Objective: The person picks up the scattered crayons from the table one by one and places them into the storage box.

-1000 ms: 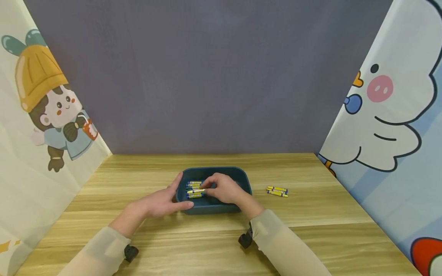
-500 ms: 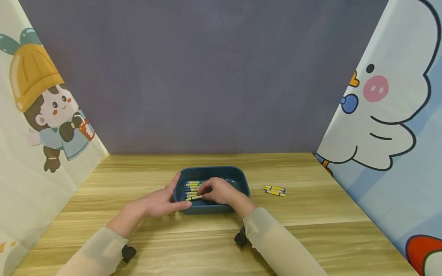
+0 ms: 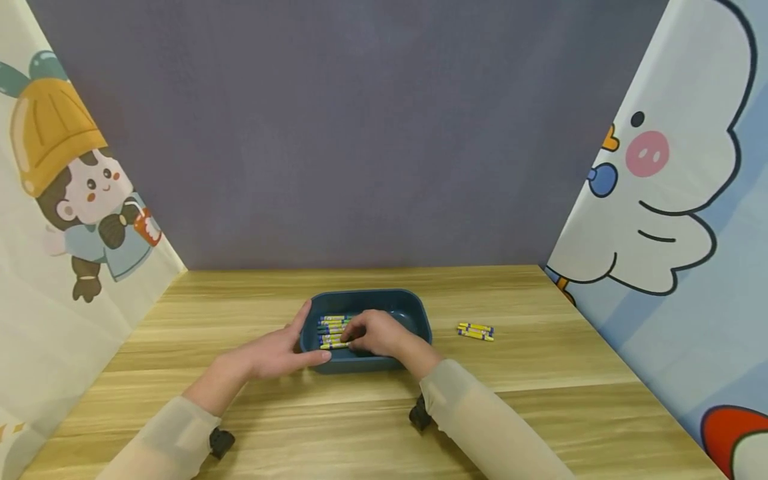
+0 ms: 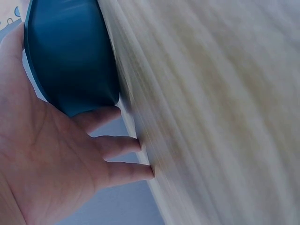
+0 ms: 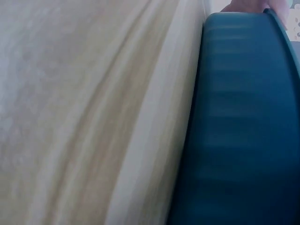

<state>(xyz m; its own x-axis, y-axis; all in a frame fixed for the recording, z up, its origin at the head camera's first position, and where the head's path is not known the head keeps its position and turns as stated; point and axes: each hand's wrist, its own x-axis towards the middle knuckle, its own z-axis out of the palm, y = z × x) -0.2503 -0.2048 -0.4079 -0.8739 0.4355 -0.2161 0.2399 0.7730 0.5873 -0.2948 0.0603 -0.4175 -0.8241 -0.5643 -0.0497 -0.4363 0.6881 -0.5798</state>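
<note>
A dark blue plastic tray (image 3: pixel 366 366) stands on the wooden table. In its left half lies a row of yellow crayons (image 3: pixel 333 325) with blue ends, side by side. My right hand (image 3: pixel 384 333) reaches over the near rim and pinches the right end of a yellow crayon (image 3: pixel 333 346) at the near side of the row. My left hand (image 3: pixel 267 353) is spread around the tray's left end, thumb along the near rim. In the left wrist view its fingers (image 4: pixel 119 146) stretch past the tray's wall down to the table. The right wrist view hides the right fingers behind the tray's side.
Several more yellow crayons (image 3: pixel 476 332) lie together on the table (image 3: pixel 540 347), right of the tray. A grey panel (image 3: pixel 372 133) rises along the table's back edge. Cartoon-printed panels (image 3: pixel 654 220) flank both sides.
My right hand has moved toward me inside the tray, bringing the pinched crayon from above the row to its near side. The left hand keeps its place; the head view has shifted slightly.
</note>
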